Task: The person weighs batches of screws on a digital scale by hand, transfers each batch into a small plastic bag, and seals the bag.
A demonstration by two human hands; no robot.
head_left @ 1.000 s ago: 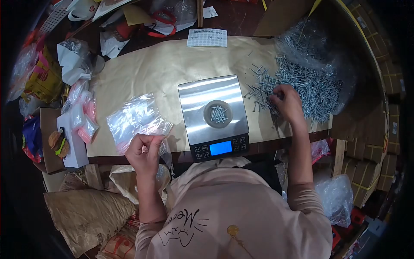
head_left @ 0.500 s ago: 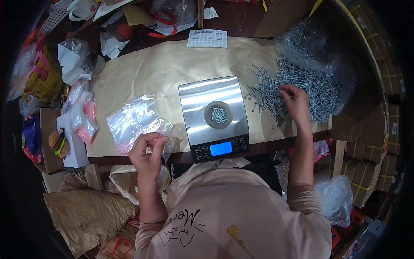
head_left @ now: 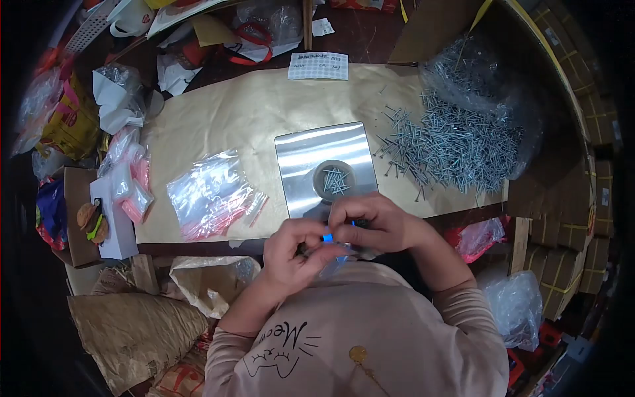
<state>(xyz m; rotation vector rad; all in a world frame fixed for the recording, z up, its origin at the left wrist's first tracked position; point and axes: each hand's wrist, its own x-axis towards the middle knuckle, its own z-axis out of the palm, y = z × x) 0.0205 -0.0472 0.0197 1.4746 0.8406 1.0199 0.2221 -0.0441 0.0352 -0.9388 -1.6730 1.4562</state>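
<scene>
My left hand (head_left: 294,255) and my right hand (head_left: 370,225) are together in front of the scale (head_left: 297,159), over its display. The fingers of both are pinched on what looks like a small clear plastic bag (head_left: 334,264), mostly hidden. On the steel plate of the scale stands a small round dish (head_left: 321,192) with several screws (head_left: 336,180) in it. A large pile of screws (head_left: 456,142) lies to the right, partly under clear plastic. Clear zip bags (head_left: 211,192) with pink edges lie to the left of the scale.
Brown paper (head_left: 264,92) covers the table. A label sheet (head_left: 318,66) lies behind the scale. At the left are packs of bags (head_left: 135,195), a white box (head_left: 116,225) and a yellow bag (head_left: 66,129). A cardboard wall (head_left: 562,165) stands right of the screws.
My right hand has come from the screw pile to the front of the scale. My left hand has moved right from beside the bags to meet it. The dish remains on the scale.
</scene>
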